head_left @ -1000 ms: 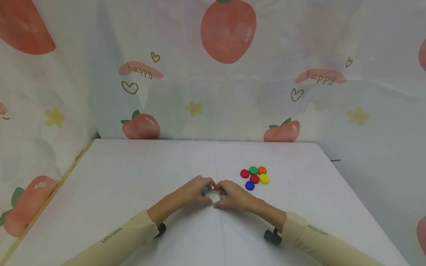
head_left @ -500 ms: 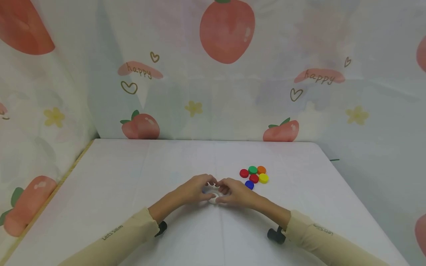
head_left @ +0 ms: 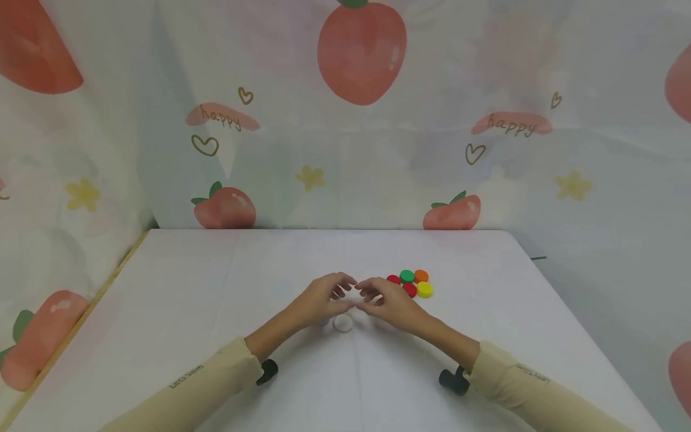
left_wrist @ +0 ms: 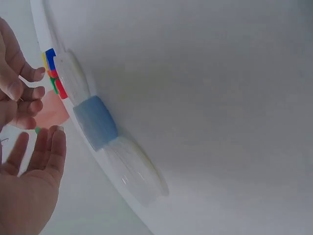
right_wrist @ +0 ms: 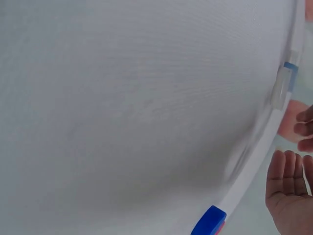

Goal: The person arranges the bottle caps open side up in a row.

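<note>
In the head view my left hand (head_left: 325,298) and right hand (head_left: 390,303) hover over the middle of the table. Their fingers are loosely bent and the fingertips nearly meet, with nothing seen held between them. Just below them, on the near side, a clear round plastic piece (head_left: 342,323) lies on the table, with a light-blue piece partly hidden by my left hand. The left wrist view shows this light-blue piece (left_wrist: 96,122) between a clear piece (left_wrist: 138,171) and another clear piece (left_wrist: 73,76). Both palms face each other there.
Right of my hands lies a cluster of small discs: green (head_left: 407,276), orange (head_left: 421,276), yellow (head_left: 424,290) and red (head_left: 409,290). A blue disc (right_wrist: 209,221) shows in the right wrist view. A strawberry-print curtain (head_left: 335,144) hangs behind the white table (head_left: 243,264).
Both hands have come off the clear round piece and lifted away from it, leaving it uncovered on the table. My right hand now hides the blue disc in the head view.
</note>
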`<state>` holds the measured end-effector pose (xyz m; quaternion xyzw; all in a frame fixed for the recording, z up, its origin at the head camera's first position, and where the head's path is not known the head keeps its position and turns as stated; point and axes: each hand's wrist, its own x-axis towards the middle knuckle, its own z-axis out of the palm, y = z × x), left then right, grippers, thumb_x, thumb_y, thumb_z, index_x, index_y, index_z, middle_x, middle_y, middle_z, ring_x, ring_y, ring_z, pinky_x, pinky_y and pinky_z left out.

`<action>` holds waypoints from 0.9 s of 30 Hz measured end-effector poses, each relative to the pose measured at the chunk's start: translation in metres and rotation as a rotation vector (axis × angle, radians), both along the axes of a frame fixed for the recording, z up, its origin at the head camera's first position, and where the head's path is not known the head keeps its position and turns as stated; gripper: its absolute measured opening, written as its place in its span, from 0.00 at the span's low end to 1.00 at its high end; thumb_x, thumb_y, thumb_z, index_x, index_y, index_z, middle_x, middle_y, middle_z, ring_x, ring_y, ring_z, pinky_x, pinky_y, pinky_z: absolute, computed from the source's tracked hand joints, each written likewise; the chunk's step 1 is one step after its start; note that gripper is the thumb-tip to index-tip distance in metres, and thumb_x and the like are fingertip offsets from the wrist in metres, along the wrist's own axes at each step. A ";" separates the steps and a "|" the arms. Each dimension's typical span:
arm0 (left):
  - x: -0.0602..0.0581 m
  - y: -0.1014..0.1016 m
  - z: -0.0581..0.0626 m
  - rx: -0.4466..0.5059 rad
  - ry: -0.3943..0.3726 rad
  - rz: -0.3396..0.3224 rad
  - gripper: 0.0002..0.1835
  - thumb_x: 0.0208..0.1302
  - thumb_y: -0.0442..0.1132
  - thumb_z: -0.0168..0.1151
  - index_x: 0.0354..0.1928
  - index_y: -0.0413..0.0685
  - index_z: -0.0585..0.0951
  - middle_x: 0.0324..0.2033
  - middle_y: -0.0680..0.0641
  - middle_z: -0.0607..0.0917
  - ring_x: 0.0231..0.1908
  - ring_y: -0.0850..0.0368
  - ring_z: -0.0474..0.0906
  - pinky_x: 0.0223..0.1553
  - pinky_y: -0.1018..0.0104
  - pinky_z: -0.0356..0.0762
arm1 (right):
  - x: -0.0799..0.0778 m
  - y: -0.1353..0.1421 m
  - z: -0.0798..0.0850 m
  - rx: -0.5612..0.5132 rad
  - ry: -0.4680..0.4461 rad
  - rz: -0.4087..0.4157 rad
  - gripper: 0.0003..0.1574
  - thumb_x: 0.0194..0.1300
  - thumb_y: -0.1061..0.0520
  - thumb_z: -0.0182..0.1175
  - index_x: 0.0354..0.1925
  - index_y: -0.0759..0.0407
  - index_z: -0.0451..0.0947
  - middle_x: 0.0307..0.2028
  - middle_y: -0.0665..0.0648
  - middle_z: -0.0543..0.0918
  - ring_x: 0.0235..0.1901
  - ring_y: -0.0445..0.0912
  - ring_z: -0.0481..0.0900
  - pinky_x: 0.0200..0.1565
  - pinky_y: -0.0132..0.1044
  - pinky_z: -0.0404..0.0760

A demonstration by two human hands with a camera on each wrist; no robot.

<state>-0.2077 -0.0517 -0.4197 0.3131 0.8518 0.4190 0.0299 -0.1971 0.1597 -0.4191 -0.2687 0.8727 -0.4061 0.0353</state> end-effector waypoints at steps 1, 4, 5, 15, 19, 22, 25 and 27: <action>-0.001 0.001 0.000 0.023 -0.008 0.008 0.20 0.60 0.37 0.66 0.53 0.43 0.75 0.44 0.46 0.80 0.41 0.56 0.79 0.43 0.68 0.77 | 0.000 0.001 0.000 0.003 0.001 -0.005 0.23 0.59 0.56 0.66 0.53 0.59 0.74 0.42 0.52 0.80 0.40 0.44 0.78 0.43 0.35 0.79; -0.001 0.006 0.000 0.077 -0.030 0.039 0.20 0.59 0.37 0.66 0.53 0.40 0.75 0.44 0.43 0.80 0.40 0.54 0.80 0.40 0.71 0.77 | 0.000 0.005 0.000 0.021 0.005 -0.023 0.23 0.59 0.56 0.66 0.53 0.59 0.74 0.41 0.52 0.80 0.39 0.42 0.78 0.42 0.33 0.79; -0.001 0.007 0.000 0.087 -0.033 0.047 0.20 0.59 0.36 0.66 0.53 0.40 0.75 0.44 0.42 0.80 0.40 0.53 0.80 0.40 0.71 0.77 | 0.001 0.007 0.001 0.028 0.007 -0.031 0.23 0.59 0.56 0.66 0.52 0.60 0.74 0.41 0.52 0.80 0.38 0.42 0.78 0.42 0.33 0.79; 0.003 0.027 0.010 0.063 -0.051 0.062 0.19 0.57 0.34 0.67 0.51 0.40 0.77 0.44 0.40 0.80 0.41 0.50 0.79 0.39 0.70 0.77 | 0.001 0.027 0.003 0.035 0.067 -0.078 0.21 0.58 0.60 0.67 0.50 0.62 0.75 0.43 0.57 0.79 0.39 0.47 0.78 0.42 0.39 0.80; 0.005 0.037 0.014 0.041 -0.049 0.063 0.18 0.57 0.34 0.67 0.50 0.41 0.77 0.43 0.41 0.80 0.41 0.50 0.79 0.38 0.71 0.77 | 0.001 0.035 0.004 0.047 0.080 -0.101 0.20 0.57 0.60 0.67 0.48 0.63 0.76 0.46 0.58 0.77 0.40 0.49 0.78 0.42 0.42 0.80; 0.007 0.044 0.014 0.029 -0.046 0.068 0.18 0.57 0.34 0.67 0.50 0.41 0.77 0.42 0.41 0.80 0.41 0.50 0.79 0.39 0.71 0.77 | 0.000 0.041 0.003 0.047 0.089 -0.107 0.21 0.56 0.61 0.68 0.48 0.65 0.76 0.46 0.58 0.77 0.39 0.49 0.79 0.43 0.42 0.80; 0.007 0.049 0.014 0.023 -0.049 0.080 0.19 0.57 0.34 0.67 0.50 0.40 0.77 0.42 0.41 0.80 0.41 0.50 0.79 0.40 0.71 0.77 | 0.001 0.045 0.002 0.059 0.095 -0.120 0.21 0.56 0.61 0.68 0.48 0.65 0.76 0.43 0.59 0.78 0.40 0.51 0.79 0.43 0.43 0.80; 0.007 0.052 0.014 0.016 -0.050 0.088 0.19 0.57 0.35 0.67 0.51 0.40 0.76 0.42 0.41 0.80 0.41 0.51 0.79 0.40 0.71 0.76 | 0.000 0.047 0.002 0.072 0.106 -0.128 0.22 0.56 0.61 0.68 0.48 0.65 0.76 0.42 0.60 0.78 0.41 0.53 0.78 0.44 0.44 0.80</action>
